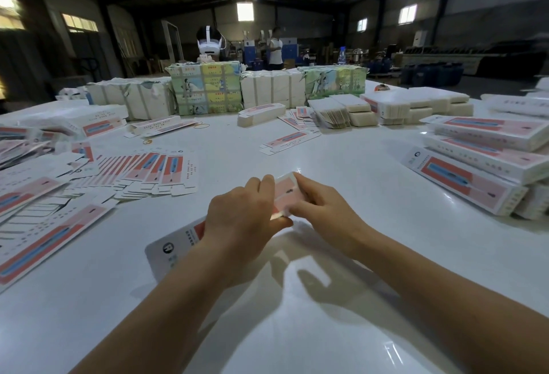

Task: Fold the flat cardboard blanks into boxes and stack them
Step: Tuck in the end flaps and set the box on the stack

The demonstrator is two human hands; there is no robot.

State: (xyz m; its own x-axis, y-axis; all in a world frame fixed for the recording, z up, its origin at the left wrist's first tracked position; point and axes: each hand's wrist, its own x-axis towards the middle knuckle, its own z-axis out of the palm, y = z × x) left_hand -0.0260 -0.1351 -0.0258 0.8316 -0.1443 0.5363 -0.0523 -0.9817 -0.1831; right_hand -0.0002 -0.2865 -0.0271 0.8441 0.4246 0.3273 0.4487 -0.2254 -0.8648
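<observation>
- Head view: both hands are meeting over one pink-and-white cardboard blank point(285, 192) at the centre of the white table point(341, 165); the left hand point(242, 219) is covering its middle, so only the far pink end and a near white end with a round logo are showing.
- Left-hand fingers are curling over the blank's long edge, thumb pinching from below at 3 o'clock of the hand; motion blur is softening the fold line, so whether a side is already standing up cannot be told.
- Right hand point(319, 207) is gripping the far end of the blank, its fingers pressed together on the pink face, thumb hidden beneath.
- At 9 o'clock a fanned row of flat blanks point(148, 170) is lying on the table; larger blanks nearer the left edge are cut off by the frame.
- At 3 o'clock folded boxes point(487, 148) are sitting stacked in layers, partly cropped at the right border.
- At 12 o'clock wrapped bundles point(205, 88) with green and yellow printed paper are standing in a row, blocking the table's far edge; behind them a person wearing a white headset point(209, 42) is mostly hidden.
- A rubber band point(201, 126) is lying near 11 o'clock.
- Printing on blanks and bundles is too small and blurred to read.
</observation>
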